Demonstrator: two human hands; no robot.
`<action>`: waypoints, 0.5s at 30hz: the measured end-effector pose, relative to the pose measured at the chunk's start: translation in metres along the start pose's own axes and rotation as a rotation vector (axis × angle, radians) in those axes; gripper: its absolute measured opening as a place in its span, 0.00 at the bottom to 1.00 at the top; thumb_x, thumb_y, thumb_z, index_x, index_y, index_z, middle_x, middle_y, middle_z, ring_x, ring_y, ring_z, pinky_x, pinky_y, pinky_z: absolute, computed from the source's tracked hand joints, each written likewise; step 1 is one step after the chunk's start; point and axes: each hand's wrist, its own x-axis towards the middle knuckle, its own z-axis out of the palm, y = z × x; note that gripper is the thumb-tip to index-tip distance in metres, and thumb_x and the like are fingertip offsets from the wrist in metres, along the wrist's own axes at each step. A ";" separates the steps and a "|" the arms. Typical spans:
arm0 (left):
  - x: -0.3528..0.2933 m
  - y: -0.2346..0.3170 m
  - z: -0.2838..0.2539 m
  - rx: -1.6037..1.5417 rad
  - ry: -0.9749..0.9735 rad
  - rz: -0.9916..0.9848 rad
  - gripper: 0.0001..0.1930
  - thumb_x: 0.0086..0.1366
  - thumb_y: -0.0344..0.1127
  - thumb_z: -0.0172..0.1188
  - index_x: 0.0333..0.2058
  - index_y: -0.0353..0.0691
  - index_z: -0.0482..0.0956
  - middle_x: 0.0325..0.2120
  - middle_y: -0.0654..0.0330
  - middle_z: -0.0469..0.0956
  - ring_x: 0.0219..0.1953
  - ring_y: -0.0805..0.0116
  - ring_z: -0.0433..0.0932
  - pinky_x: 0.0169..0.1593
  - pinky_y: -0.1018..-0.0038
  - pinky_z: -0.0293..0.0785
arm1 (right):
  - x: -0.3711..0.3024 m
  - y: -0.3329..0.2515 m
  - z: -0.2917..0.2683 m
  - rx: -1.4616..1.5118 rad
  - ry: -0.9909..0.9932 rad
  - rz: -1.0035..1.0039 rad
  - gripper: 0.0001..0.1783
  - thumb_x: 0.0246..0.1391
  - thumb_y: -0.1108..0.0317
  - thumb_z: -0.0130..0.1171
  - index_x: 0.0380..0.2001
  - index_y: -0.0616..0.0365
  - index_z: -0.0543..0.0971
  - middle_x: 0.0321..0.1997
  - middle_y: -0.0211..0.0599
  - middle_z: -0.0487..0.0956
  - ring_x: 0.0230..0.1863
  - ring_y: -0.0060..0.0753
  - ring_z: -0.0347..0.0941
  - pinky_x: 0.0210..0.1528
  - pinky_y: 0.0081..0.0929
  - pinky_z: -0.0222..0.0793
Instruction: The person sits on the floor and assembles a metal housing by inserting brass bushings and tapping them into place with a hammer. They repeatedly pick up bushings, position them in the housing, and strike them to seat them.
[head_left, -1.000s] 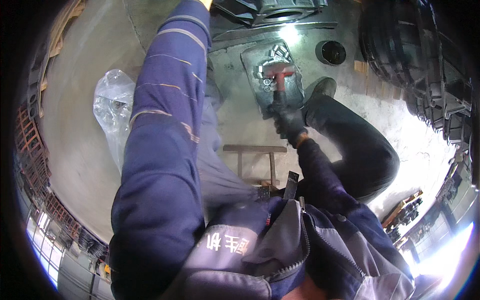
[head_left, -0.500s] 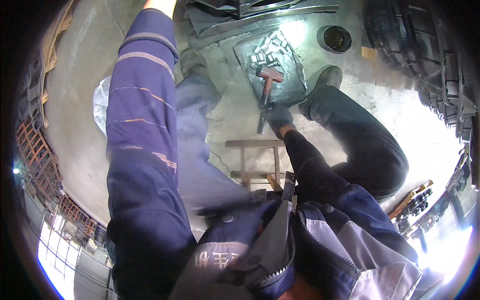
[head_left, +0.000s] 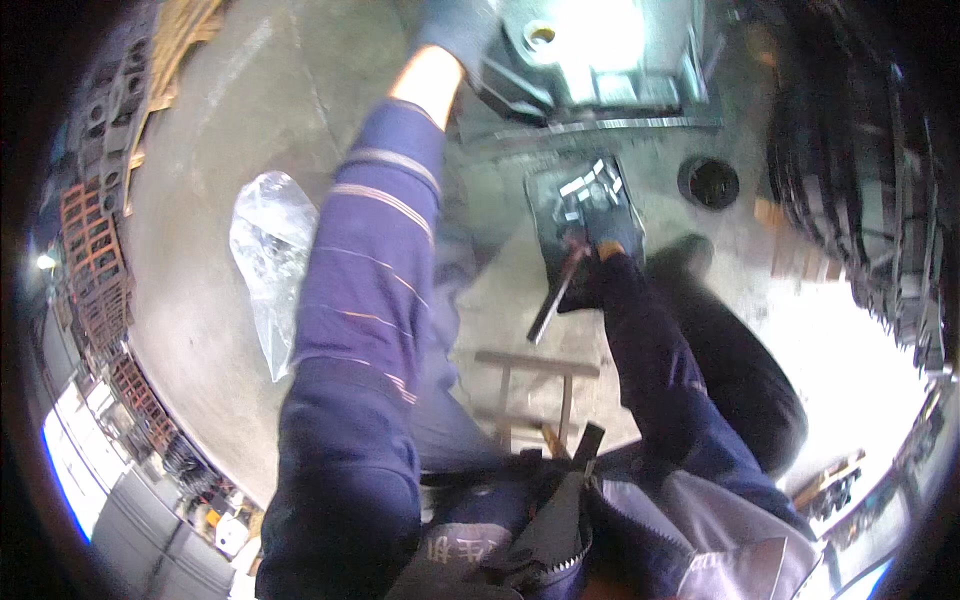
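Note:
My left hand (head_left: 458, 35), in a dark glove, reaches to the top edge beside a large dark metal part (head_left: 520, 95) under bright light. Its fingers are cut off or blurred, so its grip does not show. My right hand (head_left: 610, 222), also gloved, is over a dark tray (head_left: 630, 205) and next to small shiny metal cylinders (head_left: 590, 182). Its fingers blend into the dark tray; whether they hold a cylinder is hidden. Beside that hand, a hammer (head_left: 568, 275) lies tilted across the tray's near edge, its handle sticking out toward me.
Left of my left arm lies a clear plastic bag (head_left: 270, 250). A round black container (head_left: 710, 183) stands right of the tray. Close to me is a small wooden stool (head_left: 537, 365). Dark stacked parts (head_left: 850, 170) line the right side, orange racks (head_left: 95, 240) the left.
My right hand has left the hammer's handle and moved forward onto the tray by the cylinders. The view has shifted, showing my left glove and more of the large metal part.

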 end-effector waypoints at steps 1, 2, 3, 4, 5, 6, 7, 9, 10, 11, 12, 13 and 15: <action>-0.002 0.005 0.003 0.050 0.006 0.031 0.29 0.69 0.56 0.53 0.39 0.29 0.84 0.36 0.33 0.82 0.43 0.38 0.83 0.44 0.53 0.75 | 0.001 0.008 0.001 0.148 -0.045 -0.149 0.27 0.55 0.51 0.67 0.53 0.58 0.82 0.54 0.47 0.84 0.48 0.44 0.84 0.49 0.38 0.79; -0.004 0.009 0.004 0.056 0.010 0.036 0.29 0.69 0.56 0.53 0.39 0.29 0.84 0.36 0.33 0.82 0.43 0.38 0.83 0.44 0.53 0.75 | 0.008 0.016 0.002 0.222 -0.088 -0.143 0.27 0.57 0.52 0.65 0.54 0.58 0.80 0.52 0.47 0.85 0.46 0.43 0.84 0.47 0.37 0.79; -0.015 0.014 0.008 -0.178 -0.045 -0.191 0.27 0.69 0.56 0.49 0.42 0.36 0.85 0.41 0.38 0.82 0.47 0.37 0.81 0.50 0.51 0.77 | 0.011 0.026 0.002 0.294 -0.132 -0.134 0.26 0.59 0.53 0.63 0.55 0.58 0.79 0.51 0.46 0.85 0.44 0.41 0.84 0.45 0.36 0.79; -0.019 0.018 0.006 -0.078 0.010 -0.027 0.27 0.70 0.54 0.48 0.40 0.35 0.85 0.39 0.37 0.81 0.46 0.36 0.81 0.50 0.51 0.76 | 0.017 0.035 0.004 0.181 -0.153 0.013 0.26 0.59 0.51 0.63 0.54 0.57 0.81 0.51 0.45 0.86 0.44 0.42 0.84 0.44 0.37 0.79; -0.017 0.022 0.004 -0.011 -0.002 -0.066 0.27 0.70 0.54 0.48 0.39 0.35 0.85 0.38 0.36 0.82 0.46 0.36 0.81 0.50 0.51 0.76 | 0.021 0.043 0.006 -0.068 -0.182 0.042 0.25 0.59 0.50 0.63 0.52 0.56 0.82 0.50 0.45 0.86 0.43 0.43 0.84 0.43 0.38 0.79; -0.019 0.026 0.002 0.036 -0.016 -0.120 0.27 0.69 0.54 0.48 0.39 0.34 0.85 0.38 0.35 0.81 0.46 0.35 0.81 0.50 0.51 0.76 | 0.022 0.048 0.008 -0.280 -0.132 0.036 0.23 0.58 0.50 0.64 0.49 0.56 0.83 0.46 0.43 0.86 0.41 0.42 0.84 0.42 0.38 0.79; -0.020 0.029 -0.001 -0.009 -0.007 -0.118 0.27 0.68 0.53 0.48 0.39 0.33 0.85 0.38 0.34 0.81 0.45 0.34 0.81 0.50 0.51 0.76 | 0.023 0.050 0.009 -0.317 -0.088 0.020 0.21 0.58 0.51 0.64 0.45 0.56 0.85 0.42 0.40 0.86 0.39 0.41 0.83 0.41 0.38 0.78; -0.020 0.035 -0.005 -0.017 -0.022 -0.180 0.26 0.68 0.51 0.48 0.39 0.32 0.84 0.38 0.32 0.80 0.42 0.32 0.81 0.47 0.50 0.76 | 0.015 0.040 0.006 -0.055 0.055 0.081 0.17 0.56 0.54 0.66 0.37 0.57 0.86 0.29 0.31 0.86 0.29 0.33 0.80 0.37 0.36 0.77; -0.020 0.037 -0.007 -0.029 -0.038 -0.217 0.25 0.68 0.50 0.48 0.39 0.31 0.84 0.37 0.31 0.80 0.40 0.31 0.81 0.45 0.49 0.76 | 0.007 0.026 0.000 0.037 0.121 0.029 0.16 0.56 0.56 0.68 0.37 0.58 0.86 0.28 0.32 0.85 0.29 0.32 0.80 0.37 0.35 0.76; -0.020 0.038 -0.008 -0.036 -0.044 -0.218 0.25 0.68 0.50 0.48 0.39 0.31 0.83 0.38 0.32 0.79 0.40 0.31 0.80 0.45 0.49 0.76 | -0.004 0.007 -0.010 0.128 0.154 0.009 0.16 0.55 0.57 0.69 0.38 0.59 0.86 0.28 0.34 0.85 0.29 0.32 0.80 0.36 0.33 0.75; -0.020 0.037 -0.008 -0.045 -0.048 -0.220 0.26 0.68 0.50 0.47 0.40 0.30 0.83 0.39 0.32 0.79 0.40 0.31 0.80 0.46 0.48 0.75 | -0.014 -0.015 -0.026 0.268 0.146 0.121 0.17 0.53 0.58 0.72 0.38 0.61 0.86 0.28 0.33 0.84 0.30 0.29 0.79 0.35 0.31 0.74; -0.021 0.036 -0.007 -0.056 -0.047 -0.214 0.26 0.68 0.50 0.47 0.40 0.30 0.83 0.39 0.32 0.79 0.41 0.31 0.80 0.46 0.48 0.75 | -0.025 -0.041 -0.045 0.446 0.166 0.306 0.18 0.52 0.59 0.75 0.38 0.62 0.86 0.28 0.33 0.84 0.30 0.27 0.78 0.34 0.28 0.73; -0.021 0.032 -0.004 -0.124 -0.089 -0.281 0.28 0.68 0.54 0.49 0.42 0.31 0.84 0.43 0.33 0.80 0.48 0.34 0.80 0.52 0.51 0.74 | -0.039 -0.100 -0.094 0.635 0.198 0.065 0.14 0.57 0.63 0.69 0.41 0.63 0.84 0.36 0.35 0.84 0.36 0.28 0.80 0.40 0.28 0.76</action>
